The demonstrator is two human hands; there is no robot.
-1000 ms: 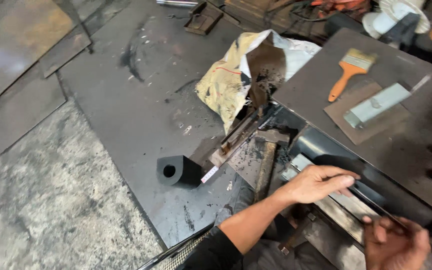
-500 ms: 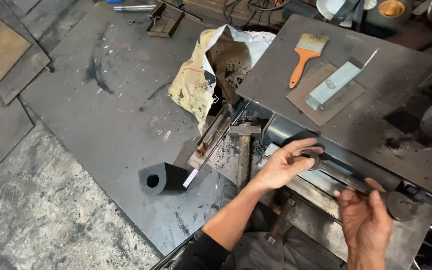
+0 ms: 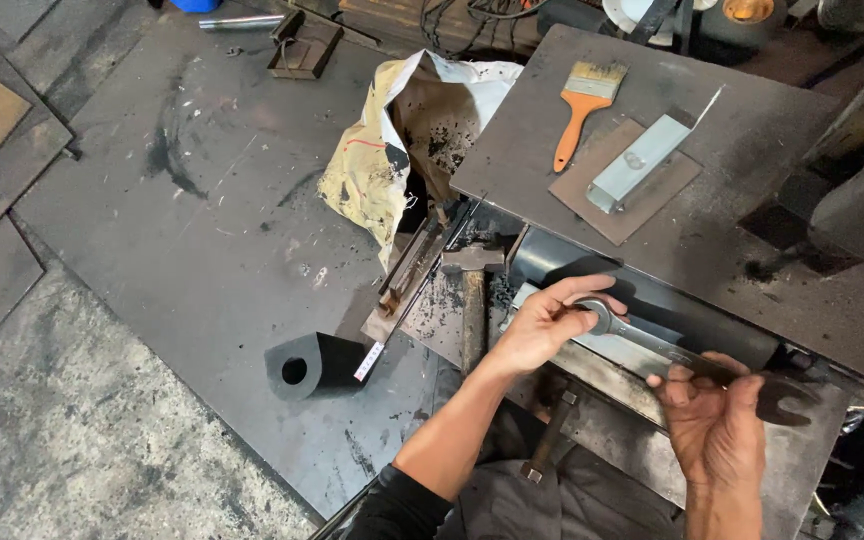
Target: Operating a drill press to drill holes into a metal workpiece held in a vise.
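Note:
A long steel combination wrench point(image 3: 660, 342) lies slanted across a grey metal frame rail point(image 3: 612, 385). My left hand point(image 3: 544, 322) grips its ring end, fingers curled over it. My right hand point(image 3: 714, 418) pinches the shaft near the dark open-jaw end point(image 3: 790, 393). Behind the wrench runs a dark cylindrical bar point(image 3: 642, 295) under a flat steel table plate point(image 3: 772, 215).
On the plate lie an orange-handled paintbrush point(image 3: 580, 108) and a grey metal channel piece point(image 3: 642, 160) on a brown pad. A hammer point(image 3: 472, 290), a torn dirty paper bag point(image 3: 402, 150) and a black tube block point(image 3: 304, 365) sit on the steel floor sheet point(image 3: 182, 240).
The view has shifted left and down. Both hands have closed around the wrench, the left taking the ring end and the right sliding up the shaft.

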